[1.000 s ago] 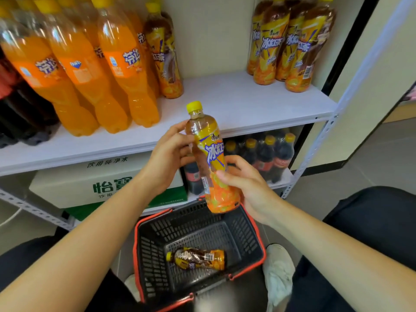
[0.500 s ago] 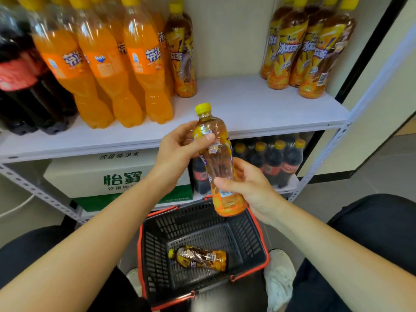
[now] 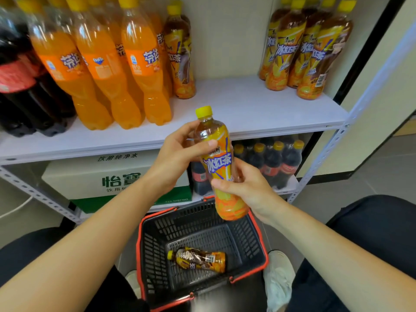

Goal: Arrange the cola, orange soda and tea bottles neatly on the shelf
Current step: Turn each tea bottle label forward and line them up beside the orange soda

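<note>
1. White shelf (image 3: 258, 109) is set against a pale wall; grey floor is seen at right.
2. Stood on it: cola bottles (image 3: 20, 91) at far left, orange soda bottles (image 3: 101, 75) just beside, a single tea bottle (image 3: 180, 59) next to the sodas, and a tea bottle group (image 3: 304, 52) well apart at right.
3. Lower board: carton (image 3: 94, 176) at left, small cola bottles (image 3: 276, 163) at right.
4. Black red-rimmed basket (image 3: 258, 244) is placed below; a spare tea bottle (image 3: 198, 258) is laid flat in it.
5. Held tea bottle (image 3: 219, 158) is kept near upright before the shelf edge, above the basket.
6. Left hand (image 3: 177, 156) is curled round its upper part, thumb across the label.
7. Right hand (image 3: 249, 190) is wrapped round its lower half.
</note>
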